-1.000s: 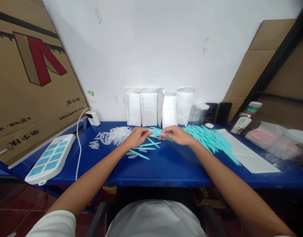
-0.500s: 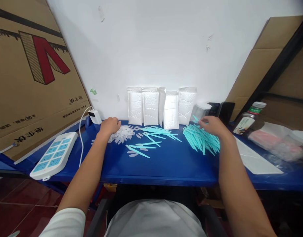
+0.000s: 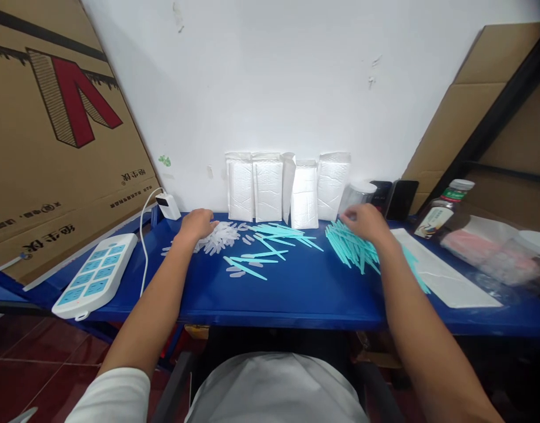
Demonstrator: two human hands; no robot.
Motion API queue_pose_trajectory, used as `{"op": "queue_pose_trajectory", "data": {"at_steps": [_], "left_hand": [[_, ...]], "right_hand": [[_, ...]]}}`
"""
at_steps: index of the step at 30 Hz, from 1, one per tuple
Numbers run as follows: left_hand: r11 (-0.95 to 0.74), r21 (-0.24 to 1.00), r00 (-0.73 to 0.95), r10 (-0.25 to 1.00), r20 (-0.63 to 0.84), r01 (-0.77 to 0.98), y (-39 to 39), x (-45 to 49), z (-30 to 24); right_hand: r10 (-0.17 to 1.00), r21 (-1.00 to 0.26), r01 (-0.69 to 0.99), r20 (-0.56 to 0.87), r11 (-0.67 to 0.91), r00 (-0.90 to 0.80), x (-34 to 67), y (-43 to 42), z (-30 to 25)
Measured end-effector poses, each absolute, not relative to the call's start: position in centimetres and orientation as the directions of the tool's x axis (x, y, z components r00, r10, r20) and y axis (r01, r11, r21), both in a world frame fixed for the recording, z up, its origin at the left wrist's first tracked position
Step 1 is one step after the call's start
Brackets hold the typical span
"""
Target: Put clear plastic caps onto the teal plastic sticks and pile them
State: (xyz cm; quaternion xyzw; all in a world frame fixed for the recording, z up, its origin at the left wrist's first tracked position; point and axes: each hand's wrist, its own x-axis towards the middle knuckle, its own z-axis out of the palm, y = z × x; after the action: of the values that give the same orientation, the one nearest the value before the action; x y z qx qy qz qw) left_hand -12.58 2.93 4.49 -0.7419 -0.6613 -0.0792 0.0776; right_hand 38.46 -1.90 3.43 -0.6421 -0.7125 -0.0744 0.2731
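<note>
My left hand (image 3: 198, 224) rests with curled fingers at the left edge of a pile of small translucent whitish strips (image 3: 222, 236); what its fingertips hold, if anything, is hidden. My right hand (image 3: 365, 222) is over the far side of a heap of thin, tapered teal sticks (image 3: 349, 248). Its thumb and fingers are drawn together at the heap, and I cannot make out what is between them. More teal sticks (image 3: 276, 232) lie loosely between the hands, with a few translucent strips (image 3: 237, 273) among them.
White padded packets (image 3: 268, 188) lean on the wall behind. To the right are a clear jar (image 3: 356, 200), phones (image 3: 402, 200), a bottle (image 3: 443, 208) and a flat white packet (image 3: 446, 276). A power strip (image 3: 96, 276) and white cable (image 3: 143, 252) lie left.
My right hand has shifted slightly left and down onto the teal heap; the stick tip that stuck out past its fingers no longer shows. My left hand has barely moved.
</note>
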Motion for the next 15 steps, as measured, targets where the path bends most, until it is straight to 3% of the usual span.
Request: {"op": "queue_pose_trajectory", "data": {"at_steps": [4, 7, 10, 15], "left_hand": [[-0.424, 0.162, 0.355, 0.874, 0.333, 0.891, 2.8, -10.3, 3.6], [-0.561, 0.209, 0.473, 0.807, 0.354, 0.801, 2.5, -8.2, 2.3], [-0.635, 0.243, 0.556, 0.766, 0.322, 0.733, 2.2, -6.9, 1.4], [-0.698, 0.343, 0.657, 0.713, 0.246, 0.629, 1.9, -6.8, 1.5]], "right_hand": [[0.818, -0.256, 0.858, 0.506, 0.445, -0.273, 32.3, -1.3, 1.3], [0.802, -0.167, 0.839, 0.435, 0.518, -0.408, 29.0, -0.8, -1.0], [0.803, -0.181, 0.824, 0.412, 0.536, -0.431, 27.8, -0.3, -2.3], [0.776, -0.314, 0.754, 0.501, 0.576, -0.384, 28.3, -0.2, -2.1]]}}
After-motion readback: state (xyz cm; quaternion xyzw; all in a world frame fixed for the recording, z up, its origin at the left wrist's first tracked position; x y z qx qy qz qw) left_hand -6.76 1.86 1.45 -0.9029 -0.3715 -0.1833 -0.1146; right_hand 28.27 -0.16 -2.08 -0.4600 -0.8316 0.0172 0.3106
